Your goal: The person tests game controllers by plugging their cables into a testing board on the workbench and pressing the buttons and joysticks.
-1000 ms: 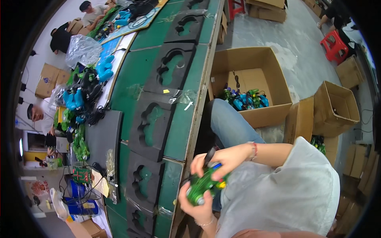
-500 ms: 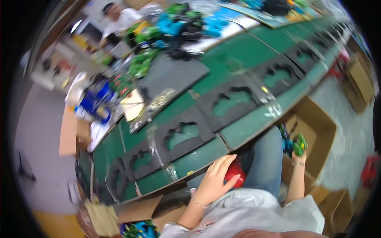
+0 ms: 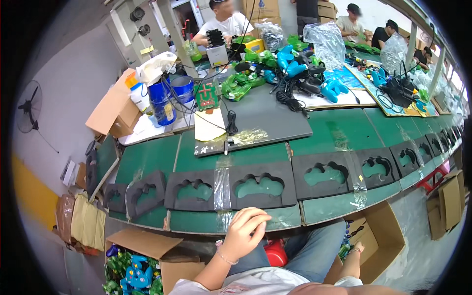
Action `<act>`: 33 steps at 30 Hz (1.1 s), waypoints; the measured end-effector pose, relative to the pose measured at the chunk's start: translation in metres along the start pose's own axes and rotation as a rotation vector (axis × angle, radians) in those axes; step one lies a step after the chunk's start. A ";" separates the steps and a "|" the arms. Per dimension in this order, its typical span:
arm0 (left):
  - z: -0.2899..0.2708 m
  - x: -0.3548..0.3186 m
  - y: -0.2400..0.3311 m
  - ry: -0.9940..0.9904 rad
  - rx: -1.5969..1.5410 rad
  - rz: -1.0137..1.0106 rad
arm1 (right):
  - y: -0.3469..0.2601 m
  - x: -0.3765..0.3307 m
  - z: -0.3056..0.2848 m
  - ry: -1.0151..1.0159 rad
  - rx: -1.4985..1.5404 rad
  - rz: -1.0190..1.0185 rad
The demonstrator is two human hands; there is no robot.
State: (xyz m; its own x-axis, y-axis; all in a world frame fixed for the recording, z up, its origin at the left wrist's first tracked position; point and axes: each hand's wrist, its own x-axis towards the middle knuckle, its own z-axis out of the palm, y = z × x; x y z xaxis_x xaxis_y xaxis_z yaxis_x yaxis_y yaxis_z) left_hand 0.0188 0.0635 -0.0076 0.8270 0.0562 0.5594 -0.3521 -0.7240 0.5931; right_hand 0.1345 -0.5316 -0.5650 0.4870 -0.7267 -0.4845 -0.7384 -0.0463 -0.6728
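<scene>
My left hand [image 3: 248, 231] is above my lap at the table's near edge, with loosely bent fingers and nothing visible in them. Closest to it on the table lies a black foam frame [image 3: 287, 189] with a gamepad-shaped cutout. My right hand [image 3: 358, 248] is low at the right, inside an open cardboard box [image 3: 388, 221]. Right beside it shows a green game controller [image 3: 345, 250], partly covered by my leg and hand; its fingers are too small and hidden to read. More black foam frames [image 3: 322, 189] stand in a row along the green table [image 3: 339, 209].
Another cardboard box [image 3: 147, 243] at lower left holds several green and blue controllers [image 3: 137, 275]. Across the table lie a dark grey board [image 3: 275, 128], piled controllers [image 3: 290, 64], cables and blue tubs [image 3: 162, 103]. A red stool [image 3: 276, 253] is under me. Several people sit opposite.
My view has swung round and levelled. My right hand, which held a green controller up at the right box, is now lower beside it. My left hand's fingers have bent more.
</scene>
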 end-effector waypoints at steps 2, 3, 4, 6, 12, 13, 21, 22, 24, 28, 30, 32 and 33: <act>-0.002 -0.002 -0.010 0.100 0.051 -0.018 | -0.039 0.007 -0.023 0.248 0.214 -0.139; -0.002 -0.004 -0.016 0.150 0.099 -0.006 | -0.071 0.002 -0.040 0.336 0.201 -0.367; -0.001 -0.008 -0.021 0.125 0.094 0.014 | -0.113 -0.010 -0.063 0.413 0.472 -0.461; 0.005 -0.017 -0.031 0.253 0.166 0.011 | -0.222 -0.061 -0.115 0.536 0.843 -0.593; 0.027 -0.040 -0.047 0.142 0.360 0.180 | -0.517 -0.354 -0.119 0.061 0.753 -1.298; 0.029 -0.041 -0.047 0.184 0.348 0.150 | -0.548 -0.397 -0.097 -0.027 0.593 -1.379; 0.028 -0.031 -0.041 0.139 0.357 0.010 | -0.622 -0.531 0.172 0.039 -0.548 -1.689; 0.028 -0.030 -0.041 0.131 0.369 0.018 | -0.626 -0.531 0.188 0.047 -0.718 -1.478; 0.029 -0.030 -0.041 0.143 0.341 0.027 | -0.632 -0.531 0.204 0.184 -0.779 -1.495; 0.031 -0.029 -0.042 0.073 0.286 0.027 | -0.651 -0.539 0.187 0.065 -1.036 -1.598; 0.033 -0.029 -0.042 0.057 0.324 0.060 | -0.669 -0.547 0.164 -0.081 -0.970 -1.632; 0.035 -0.029 -0.042 0.018 0.342 0.073 | -0.685 -0.560 0.139 0.056 -0.717 -1.788; 0.035 -0.029 -0.041 0.019 0.346 0.066 | -0.698 -0.568 0.127 0.099 -0.696 -1.855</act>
State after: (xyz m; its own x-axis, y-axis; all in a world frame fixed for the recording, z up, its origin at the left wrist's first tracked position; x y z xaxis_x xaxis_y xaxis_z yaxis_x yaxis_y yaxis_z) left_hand 0.0249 0.0676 -0.0684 0.7983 0.0120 0.6022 -0.2319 -0.9166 0.3256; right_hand 0.4323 0.0007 0.1086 0.7324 0.4908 0.4719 0.5185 -0.8513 0.0807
